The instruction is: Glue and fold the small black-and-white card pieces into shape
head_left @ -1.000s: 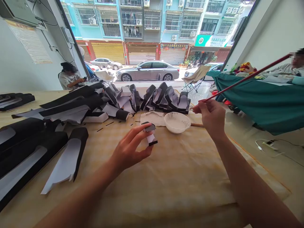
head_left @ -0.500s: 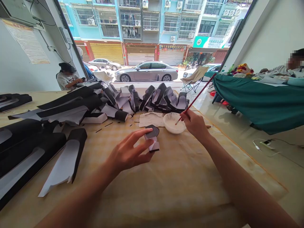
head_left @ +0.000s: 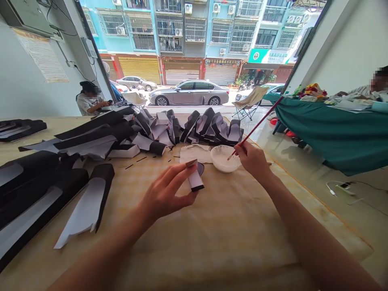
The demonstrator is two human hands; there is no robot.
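Piece (head_left: 196, 180): small, black and white, held up over table, just left of bowl
Left hand (head_left: 166, 194): grasping piece between thumb and fingers
Right hand (head_left: 253, 160): closed on brush
Brush (head_left: 263, 120): red handle, tip over bowl
Bowl (head_left: 224, 159): white, just beside crumpled sheet (head_left: 195, 153)
Table edge (head_left: 315, 198): runs just beyond right forearm
Stacks (head_left: 206, 125): black-white pieces behind bowl, more left of left hand

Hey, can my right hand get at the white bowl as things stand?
Probably yes: your right hand, holding the red-handled brush, sits just beside the white bowl, and nothing appears to stand between them.
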